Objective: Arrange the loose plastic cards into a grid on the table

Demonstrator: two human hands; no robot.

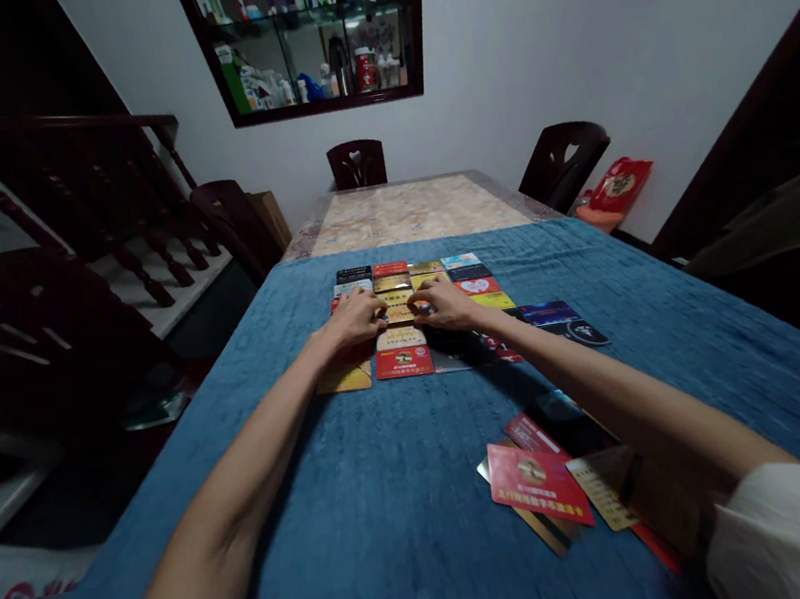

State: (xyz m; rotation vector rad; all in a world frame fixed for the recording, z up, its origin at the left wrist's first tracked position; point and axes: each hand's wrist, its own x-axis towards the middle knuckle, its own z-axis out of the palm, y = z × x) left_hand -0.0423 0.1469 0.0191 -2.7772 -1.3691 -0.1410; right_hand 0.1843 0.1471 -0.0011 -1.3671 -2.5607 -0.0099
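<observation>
My left hand (357,317) and my right hand (444,303) reach over a block of plastic cards laid edge to edge in rows. Between them is a yellow card (398,306); the curled fingers of each hand pinch it at its left and right sides. Below it lie a pale gold card (400,338) and a red card (404,363). A white card with a pink heart (476,286) is right of my right hand. Some cards beneath both hands are partly hidden.
A loose pile of cards, with a red card (538,483) on top, lies near my right forearm. Blue cloth (346,531) covers the near part of the table; the far marble top (408,209) is bare. Dark chairs (357,164) stand around it.
</observation>
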